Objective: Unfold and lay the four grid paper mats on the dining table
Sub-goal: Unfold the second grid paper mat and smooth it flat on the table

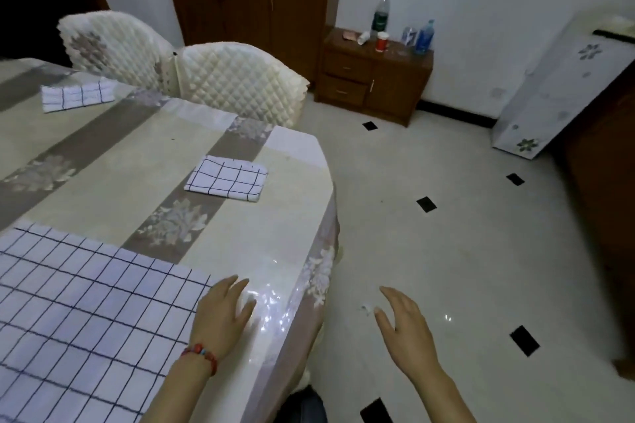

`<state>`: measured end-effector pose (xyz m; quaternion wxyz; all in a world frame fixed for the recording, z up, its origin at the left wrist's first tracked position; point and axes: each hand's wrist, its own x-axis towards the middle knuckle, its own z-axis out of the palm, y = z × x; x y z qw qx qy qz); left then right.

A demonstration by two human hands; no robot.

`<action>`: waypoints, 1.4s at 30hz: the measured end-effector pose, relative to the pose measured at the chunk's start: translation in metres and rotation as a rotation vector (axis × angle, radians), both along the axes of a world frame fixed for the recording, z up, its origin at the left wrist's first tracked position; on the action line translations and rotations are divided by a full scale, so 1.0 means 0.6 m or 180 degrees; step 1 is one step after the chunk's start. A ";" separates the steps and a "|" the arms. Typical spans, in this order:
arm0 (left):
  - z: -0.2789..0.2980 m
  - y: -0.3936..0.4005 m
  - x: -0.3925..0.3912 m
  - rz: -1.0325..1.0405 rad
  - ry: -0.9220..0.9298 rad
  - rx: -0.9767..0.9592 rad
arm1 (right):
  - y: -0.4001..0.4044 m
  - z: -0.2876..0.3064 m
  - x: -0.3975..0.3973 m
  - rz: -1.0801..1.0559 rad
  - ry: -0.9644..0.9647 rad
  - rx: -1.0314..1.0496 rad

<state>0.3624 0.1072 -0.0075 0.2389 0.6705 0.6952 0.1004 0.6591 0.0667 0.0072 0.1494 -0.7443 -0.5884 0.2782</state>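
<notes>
Reaching ahead of the left hand (223, 311) for the folded mat (226, 182), both hands' relaxed, empty fingers could drag the unfolded mat (86, 312) beside them askew.

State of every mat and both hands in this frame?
Large grid paper mat: unfolded, flat on the dining table.
Near folded grid mat: folded.
Far folded grid mat: folded.
Left hand: open, at the table edge.
Right hand: open, holding nothing.
</notes>
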 end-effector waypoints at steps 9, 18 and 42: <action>0.015 0.172 0.025 0.0704 -0.0257 0.0313 | 0.271 0.022 -0.049 0.0991 0.0044 -0.0004; -0.076 0.151 0.000 0.2157 0.0479 -0.0380 | 0.531 -0.017 -0.172 0.2503 0.0160 -0.0146; -0.111 0.161 0.039 0.2951 0.1003 -0.0398 | 0.664 -0.037 -0.326 0.2617 0.0911 -0.0454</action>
